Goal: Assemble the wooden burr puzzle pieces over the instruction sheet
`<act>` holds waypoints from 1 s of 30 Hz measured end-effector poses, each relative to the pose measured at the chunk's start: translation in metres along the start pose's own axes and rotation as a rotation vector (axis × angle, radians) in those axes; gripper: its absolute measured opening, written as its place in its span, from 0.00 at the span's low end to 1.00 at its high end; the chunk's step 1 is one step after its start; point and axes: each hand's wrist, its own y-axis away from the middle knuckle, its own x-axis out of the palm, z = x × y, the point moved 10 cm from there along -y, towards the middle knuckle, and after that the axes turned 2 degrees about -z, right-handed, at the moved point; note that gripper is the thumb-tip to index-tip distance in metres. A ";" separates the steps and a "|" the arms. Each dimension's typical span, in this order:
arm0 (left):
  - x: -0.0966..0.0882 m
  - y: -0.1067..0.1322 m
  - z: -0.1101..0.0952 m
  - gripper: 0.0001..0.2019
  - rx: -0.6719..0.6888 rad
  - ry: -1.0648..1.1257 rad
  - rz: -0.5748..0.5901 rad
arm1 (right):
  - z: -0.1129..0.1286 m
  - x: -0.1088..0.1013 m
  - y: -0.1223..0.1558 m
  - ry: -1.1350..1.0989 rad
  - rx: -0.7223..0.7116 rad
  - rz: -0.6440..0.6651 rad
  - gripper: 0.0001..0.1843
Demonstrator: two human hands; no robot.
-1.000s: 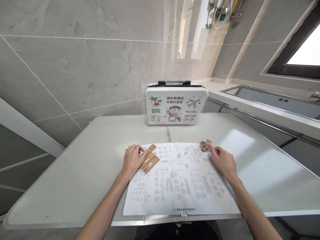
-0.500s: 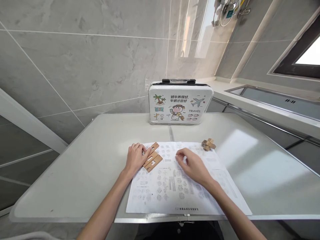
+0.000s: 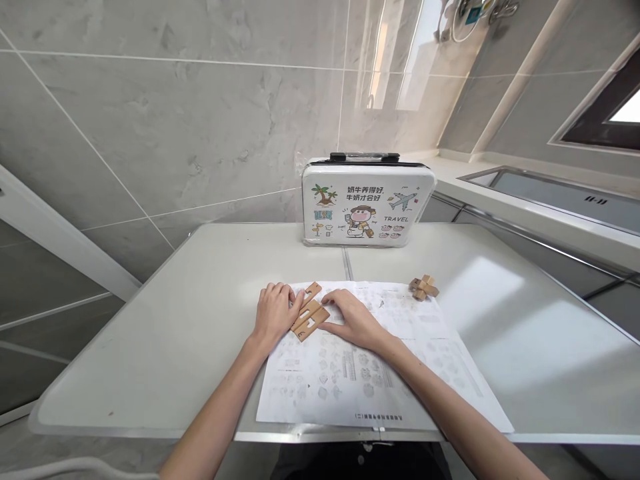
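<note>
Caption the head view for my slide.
Left hand and right hand at notched wooden pieces on a printed sheet, white case behind.

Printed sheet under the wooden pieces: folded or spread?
Spread. The printed sheet lies open on the white table, rows of diagrams facing up and both near corners visible.
</note>
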 end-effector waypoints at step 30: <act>-0.014 0.008 -0.041 0.22 0.196 0.038 0.268 | -0.053 -0.049 0.010 -0.054 0.232 -0.041 0.09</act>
